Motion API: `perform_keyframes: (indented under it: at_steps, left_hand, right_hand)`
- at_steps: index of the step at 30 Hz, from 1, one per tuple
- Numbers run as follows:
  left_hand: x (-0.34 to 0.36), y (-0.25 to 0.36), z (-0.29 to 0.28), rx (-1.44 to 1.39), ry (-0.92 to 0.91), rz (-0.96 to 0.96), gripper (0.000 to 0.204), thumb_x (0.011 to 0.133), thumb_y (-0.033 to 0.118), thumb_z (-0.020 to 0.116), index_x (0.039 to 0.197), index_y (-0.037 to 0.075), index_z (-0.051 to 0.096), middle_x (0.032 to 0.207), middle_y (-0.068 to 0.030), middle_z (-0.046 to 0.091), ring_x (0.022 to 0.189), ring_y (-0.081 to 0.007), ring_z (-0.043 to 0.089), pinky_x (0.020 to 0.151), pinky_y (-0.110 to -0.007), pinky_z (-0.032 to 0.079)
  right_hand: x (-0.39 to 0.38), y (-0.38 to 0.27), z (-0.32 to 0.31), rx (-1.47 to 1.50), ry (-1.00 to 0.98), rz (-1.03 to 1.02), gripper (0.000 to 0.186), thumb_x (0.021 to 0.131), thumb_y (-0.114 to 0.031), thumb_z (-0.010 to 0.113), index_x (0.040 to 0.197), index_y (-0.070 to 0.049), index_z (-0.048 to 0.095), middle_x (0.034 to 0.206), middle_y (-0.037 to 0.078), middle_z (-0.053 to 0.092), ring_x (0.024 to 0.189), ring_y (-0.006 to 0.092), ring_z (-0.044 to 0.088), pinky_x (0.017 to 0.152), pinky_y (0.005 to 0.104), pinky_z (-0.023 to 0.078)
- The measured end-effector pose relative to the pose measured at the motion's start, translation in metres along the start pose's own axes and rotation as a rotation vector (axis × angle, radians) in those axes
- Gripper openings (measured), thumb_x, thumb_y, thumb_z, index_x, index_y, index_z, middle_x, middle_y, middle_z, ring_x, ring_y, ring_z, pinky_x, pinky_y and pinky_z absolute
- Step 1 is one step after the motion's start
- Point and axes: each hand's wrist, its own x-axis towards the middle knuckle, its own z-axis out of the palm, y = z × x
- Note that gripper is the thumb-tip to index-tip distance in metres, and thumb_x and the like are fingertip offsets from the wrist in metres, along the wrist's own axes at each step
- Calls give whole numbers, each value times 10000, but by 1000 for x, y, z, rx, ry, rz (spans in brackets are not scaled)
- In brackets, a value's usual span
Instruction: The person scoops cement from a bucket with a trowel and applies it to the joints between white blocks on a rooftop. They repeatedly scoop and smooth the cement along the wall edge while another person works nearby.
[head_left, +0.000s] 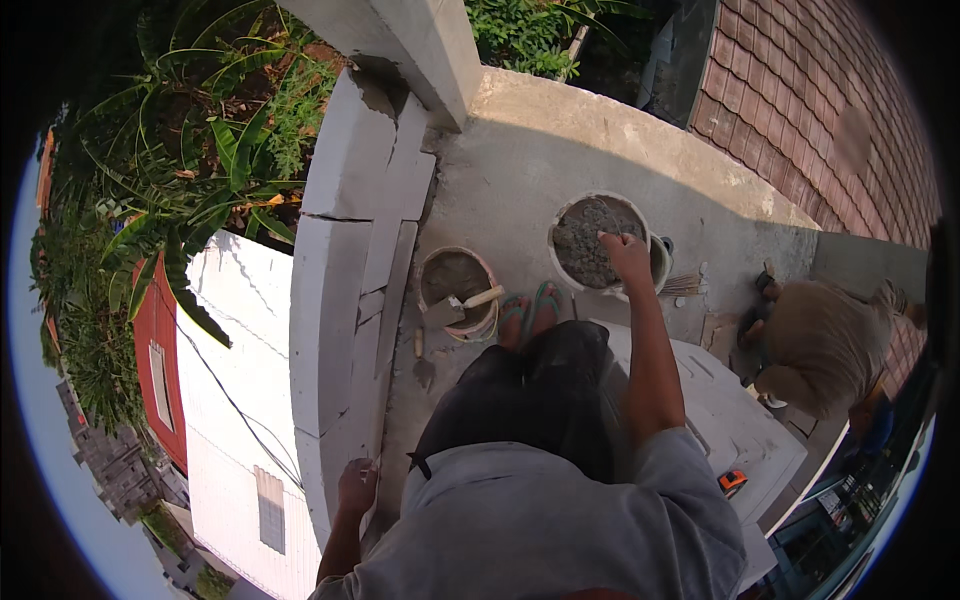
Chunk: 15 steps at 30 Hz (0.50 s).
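Note:
My right hand [628, 258] is closed above a round bucket [555, 258] of grey wet mortar [585, 240]. A small pale tip shows at its fingers; what it belongs to is hidden. At the lower left, my left hand [357, 487] has its fingers curled at the inner edge of a low wall of white blocks [330, 265]; I cannot make out what is in them. A second, smaller bucket [424, 268] stands between that wall and my feet. Across its rim lies a trowel [445, 313] with a pale handle.
Another small trowel [424, 372] lies on the floor by the wall. White blocks [720, 410] are stacked at my right, with an orange tape measure [733, 483] on them. A person [830, 345] bends over at the far right. A concrete column [425, 60] rises ahead.

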Motion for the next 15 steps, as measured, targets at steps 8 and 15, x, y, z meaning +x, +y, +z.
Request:
perform_keyframes:
  at_steps: [8,15]
  left_hand:
    - [-66,-35,63,355,-312,68,372,972,396,599,1146,87,714,1120,-157,734,1022,-359,713,905,-465,559]
    - [-102,77,43,73,-390,-548,405,935,428,651,1169,102,708,1147,-148,741,1063,-343,721,947,-437,556]
  right_hand:
    - [197,65,19,-118,-5,-54,368,850,-363,737,759,-30,607,694,61,588,664,178,554,669,380,453]
    - [326,164,43,-346,49,-191,401,856,-381,729,764,-23,573,704,86,585,672,237,561,707,406,470]
